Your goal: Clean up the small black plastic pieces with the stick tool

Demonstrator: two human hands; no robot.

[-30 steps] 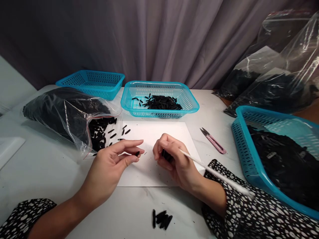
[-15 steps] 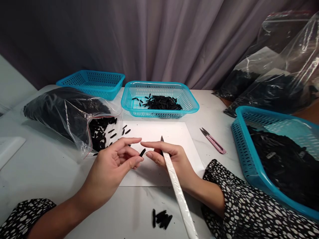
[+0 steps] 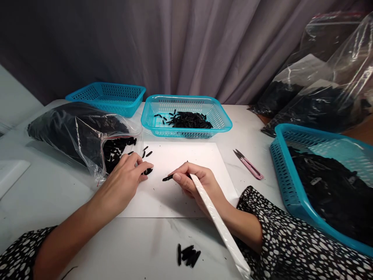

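My right hand (image 3: 201, 184) is closed on a long, white-wrapped tool (image 3: 215, 219) whose dark pointed tip shows just above the knuckles. Between its thumb and index finger it also pinches a small black strip (image 3: 167, 178). To the left, my left hand (image 3: 124, 181) reaches down at the edge of the white sheet (image 3: 166, 202), thumb and index finger bent around another small black piece (image 3: 149, 171). Beside that hand, a clear zip bag (image 3: 75, 128) full of black pieces lies on its side, some spilling from its mouth.
A blue basket (image 3: 224, 122) with black pieces stands behind the sheet, a second blue basket (image 3: 116, 107) at back left. On the right are pink-handled snips (image 3: 252, 169), a large blue basket (image 3: 287, 190) of black material and clear bags (image 3: 314, 93). A small black pile (image 3: 189, 254) lies in front.
My left hand has moved left and down to the loose pieces by the bag. The black strip it held is now in my right fingertips. The tool's handle has swung rightward.
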